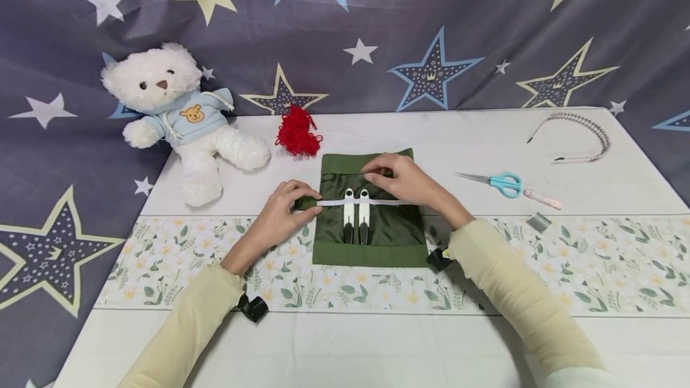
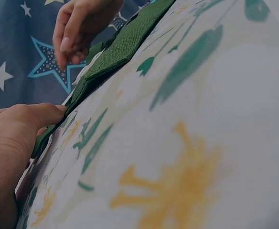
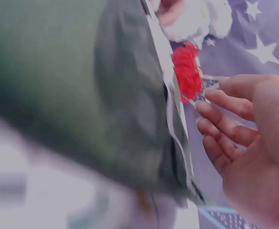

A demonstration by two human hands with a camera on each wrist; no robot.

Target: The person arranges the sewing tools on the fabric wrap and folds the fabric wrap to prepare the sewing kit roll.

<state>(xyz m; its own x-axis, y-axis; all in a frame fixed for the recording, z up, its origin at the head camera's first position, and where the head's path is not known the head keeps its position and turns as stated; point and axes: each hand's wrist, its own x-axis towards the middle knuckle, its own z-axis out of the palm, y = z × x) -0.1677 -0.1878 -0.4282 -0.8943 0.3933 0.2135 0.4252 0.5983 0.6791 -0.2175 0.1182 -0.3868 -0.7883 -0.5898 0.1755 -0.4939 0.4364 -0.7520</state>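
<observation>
A green cloth organizer lies on the table with a white elastic strap across its middle. Under the strap sit two slim white tools with black lower ends and a hole at the top, side by side. My left hand pinches the organizer's left edge near the strap's end; in the left wrist view its thumb presses on the green fabric. Over the organizer's upper right part hovers my right hand, its fingers loosely bent. The right wrist view shows nothing between that hand's fingers.
A white teddy bear and red yarn are at the back left. To the right lie blue-handled scissors, a pink-and-white stick-shaped item, a grey spool and a headband. A floral strip crosses the table.
</observation>
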